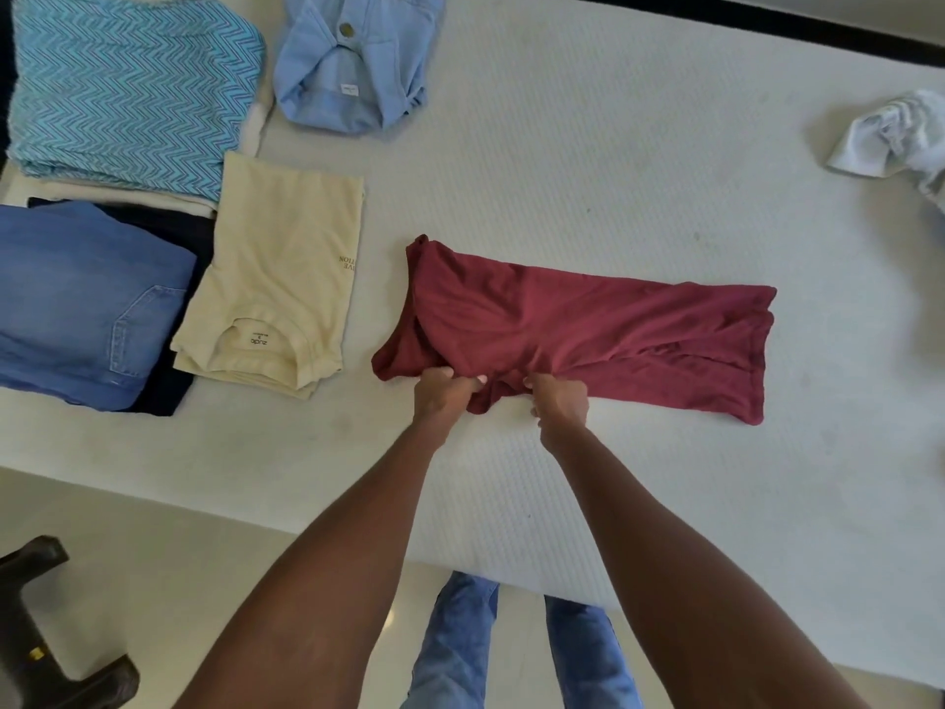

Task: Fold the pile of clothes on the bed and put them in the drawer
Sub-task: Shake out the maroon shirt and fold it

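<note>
A dark red cotton garment (578, 330), folded into a long band, lies flat on the white quilted bed (588, 161) near the bed's front edge, running sideways with its far end toward the right. The left hand (447, 394) and the right hand (560, 401) sit close together at the garment's near edge, each grip clamped on a bunch of the red cloth, fingers curled into it. Toward the bed's left edge lie folded clothes: a cream T-shirt with a neck label (273, 284), touching a folded blue denim piece (87, 299) that rests on a dark navy item (179, 309), and behind them a turquoise zigzag-patterned cloth (128, 84). A light blue buttoned garment (353, 64) lies crumpled at the far edge. A crumpled white cloth (895, 135) sits at the right edge, well apart from the rest.
</note>
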A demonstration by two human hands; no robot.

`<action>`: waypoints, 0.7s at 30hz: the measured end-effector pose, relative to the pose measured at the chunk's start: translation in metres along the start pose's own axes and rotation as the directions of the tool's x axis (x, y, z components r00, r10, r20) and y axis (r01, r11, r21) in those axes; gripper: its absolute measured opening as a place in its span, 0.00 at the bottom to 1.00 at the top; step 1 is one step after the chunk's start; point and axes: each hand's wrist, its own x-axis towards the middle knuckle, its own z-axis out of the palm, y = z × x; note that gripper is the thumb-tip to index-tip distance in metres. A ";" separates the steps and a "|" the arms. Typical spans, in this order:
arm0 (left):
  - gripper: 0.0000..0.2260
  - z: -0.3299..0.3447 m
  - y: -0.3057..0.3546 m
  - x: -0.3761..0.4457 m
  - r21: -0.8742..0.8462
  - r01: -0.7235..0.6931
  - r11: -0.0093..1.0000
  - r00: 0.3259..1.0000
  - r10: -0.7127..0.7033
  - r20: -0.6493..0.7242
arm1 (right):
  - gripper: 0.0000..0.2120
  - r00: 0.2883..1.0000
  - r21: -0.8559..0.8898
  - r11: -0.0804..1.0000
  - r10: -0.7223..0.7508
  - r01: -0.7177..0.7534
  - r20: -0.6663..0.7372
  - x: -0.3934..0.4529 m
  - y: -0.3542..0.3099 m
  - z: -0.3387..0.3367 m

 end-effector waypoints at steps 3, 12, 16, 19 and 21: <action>0.08 -0.001 -0.002 -0.005 -0.215 -0.026 0.976 0.994 0.002 -0.112 | 0.10 0.998 0.070 0.996 -0.047 0.049 -0.029 -0.001 0.002 -0.002; 0.20 -0.010 0.002 -0.033 -0.141 -0.243 0.960 0.949 0.206 -0.238 | 0.26 0.918 0.094 0.930 -0.367 0.356 0.149 -0.018 0.011 -0.032; 0.24 -0.015 0.036 -0.028 -0.424 -0.213 0.880 0.960 0.108 -0.259 | 0.18 0.909 0.413 0.885 -0.335 0.213 0.248 -0.013 -0.024 -0.038; 0.22 -0.013 0.070 -0.024 -0.612 -0.290 0.736 0.930 0.065 -0.363 | 0.16 0.954 0.608 0.787 -0.253 0.107 0.160 -0.009 -0.040 -0.032; 0.19 -0.004 0.074 -0.026 -0.256 -0.436 0.863 0.807 0.249 -0.536 | 0.16 0.920 0.408 0.838 -0.391 0.363 -0.017 -0.010 -0.039 -0.027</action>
